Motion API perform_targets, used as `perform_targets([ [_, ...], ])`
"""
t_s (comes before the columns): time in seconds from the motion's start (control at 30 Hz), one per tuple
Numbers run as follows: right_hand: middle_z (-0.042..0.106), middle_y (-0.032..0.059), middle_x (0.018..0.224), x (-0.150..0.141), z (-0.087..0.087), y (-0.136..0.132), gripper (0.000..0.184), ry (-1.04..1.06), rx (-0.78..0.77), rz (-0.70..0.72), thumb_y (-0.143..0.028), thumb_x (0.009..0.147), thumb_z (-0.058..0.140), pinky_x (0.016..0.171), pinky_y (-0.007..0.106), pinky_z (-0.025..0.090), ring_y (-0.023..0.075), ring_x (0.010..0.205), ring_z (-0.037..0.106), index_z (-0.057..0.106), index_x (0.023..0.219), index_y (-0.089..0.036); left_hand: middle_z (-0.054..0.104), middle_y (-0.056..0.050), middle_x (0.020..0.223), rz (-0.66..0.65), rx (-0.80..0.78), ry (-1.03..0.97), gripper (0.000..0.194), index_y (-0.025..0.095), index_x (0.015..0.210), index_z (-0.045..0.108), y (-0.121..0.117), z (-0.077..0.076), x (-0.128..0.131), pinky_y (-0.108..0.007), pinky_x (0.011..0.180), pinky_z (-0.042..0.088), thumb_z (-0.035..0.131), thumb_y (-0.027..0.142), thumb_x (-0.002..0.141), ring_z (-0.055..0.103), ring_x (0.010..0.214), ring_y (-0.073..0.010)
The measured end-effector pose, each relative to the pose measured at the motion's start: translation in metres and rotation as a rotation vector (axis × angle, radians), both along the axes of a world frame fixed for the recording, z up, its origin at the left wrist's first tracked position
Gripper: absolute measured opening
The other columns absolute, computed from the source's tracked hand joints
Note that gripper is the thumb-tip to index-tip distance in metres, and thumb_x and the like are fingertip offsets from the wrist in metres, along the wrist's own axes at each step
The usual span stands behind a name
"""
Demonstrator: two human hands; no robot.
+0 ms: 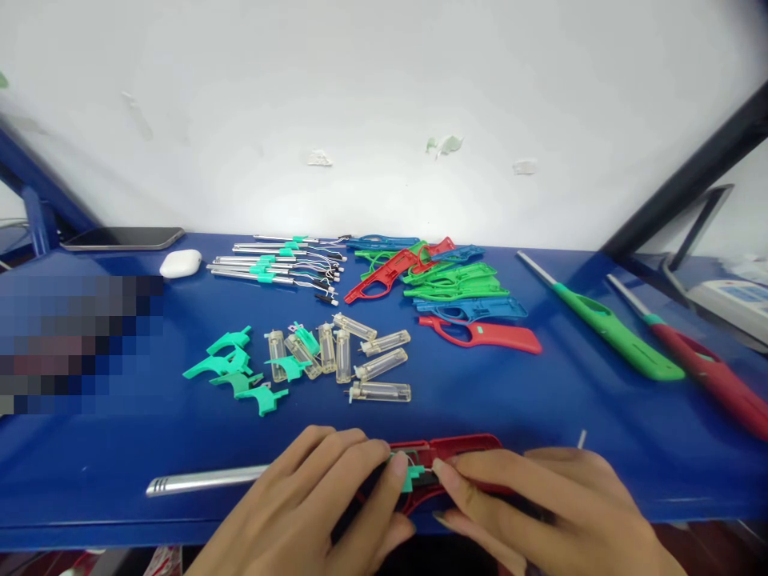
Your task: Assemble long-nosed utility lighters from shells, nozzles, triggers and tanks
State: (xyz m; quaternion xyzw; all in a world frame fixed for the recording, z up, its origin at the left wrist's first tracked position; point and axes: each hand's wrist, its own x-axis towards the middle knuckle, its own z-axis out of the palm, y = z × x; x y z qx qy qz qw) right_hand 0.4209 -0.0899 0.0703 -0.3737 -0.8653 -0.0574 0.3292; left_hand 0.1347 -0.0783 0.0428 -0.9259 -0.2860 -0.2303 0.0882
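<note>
At the table's front edge, my left hand [324,488] is wrapped over a red lighter casing half [468,442], its fingers pressing near a teal trigger [413,480]. From under this hand a silver lighter tube [204,480] sticks out to the left. My right hand [540,504] is closed at the casing's right part, with thumb and fingers pinched at a thin pale wire [428,470] beside the trigger. Both hands cover much of the casing's inside. A thin white tip [582,438] shows behind the right hand; what it belongs to is hidden.
Behind my hands lie clear fuel tanks [381,391], loose teal triggers [262,398], silver tubes with wires [252,276] and coloured casing halves [486,334]. Whole green [618,332] and red [714,372] lighters lie right. A phone [123,238] and white case [180,264] sit back left.
</note>
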Motion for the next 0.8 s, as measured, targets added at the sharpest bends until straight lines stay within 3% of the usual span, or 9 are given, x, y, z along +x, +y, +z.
perform_targets([
  [0.13,0.089,-0.0096,0.097,0.003,-0.004,-0.001,0.033,-0.015,-0.023,0.018,-0.030,0.124,0.047,0.056,0.021,0.065,0.0073,0.058,0.080,0.079,0.118,-0.028,0.078,0.002,0.131,-0.007,0.039,-0.042,0.038,0.023,0.138,0.075,0.001,0.007,0.004,-0.034,0.136,0.027,0.040,0.019,0.123,0.068,0.126,-0.0157],
  [0.27,0.090,-0.0049,0.098,0.004,-0.004,0.000,0.042,-0.053,-0.060,0.043,-0.029,0.125,0.041,0.058,0.018,0.066,0.0082,0.057,0.079,0.082,0.116,-0.025,0.081,0.004,0.124,0.046,0.079,-0.100,0.036,0.025,0.132,0.077,0.002,0.012,0.004,-0.029,0.123,0.045,0.041,0.028,0.125,0.074,0.114,-0.0135],
  [0.37,0.090,-0.0035,0.099,0.003,0.000,0.003,0.047,-0.080,-0.093,0.082,-0.027,0.124,0.038,0.061,0.015,0.067,0.0070,0.052,0.077,0.084,0.115,-0.024,0.082,0.003,0.123,0.035,0.097,-0.075,0.038,0.026,0.131,0.078,0.005,0.016,0.005,-0.027,0.111,0.056,0.040,0.022,0.124,0.078,0.110,-0.0131],
  [0.53,0.090,-0.0067,0.095,-0.003,0.008,0.003,0.051,-0.052,-0.058,0.039,-0.027,0.125,0.035,0.056,0.016,0.066,0.0077,0.053,0.078,0.083,0.109,-0.024,0.086,0.008,0.112,0.065,0.147,-0.166,0.034,0.028,0.122,0.080,0.007,0.020,0.008,-0.024,0.094,0.062,0.046,0.029,0.125,0.082,0.093,-0.0109],
  [0.8,0.089,-0.0080,0.096,-0.004,0.016,0.004,0.057,-0.033,-0.105,0.036,-0.038,0.127,0.029,0.048,0.024,0.059,0.0067,0.050,0.074,0.084,0.112,-0.029,0.088,0.009,0.111,0.062,0.147,-0.154,0.030,0.029,0.121,0.080,0.009,0.022,0.008,-0.024,0.084,0.063,0.051,0.032,0.124,0.084,0.088,-0.0105],
])
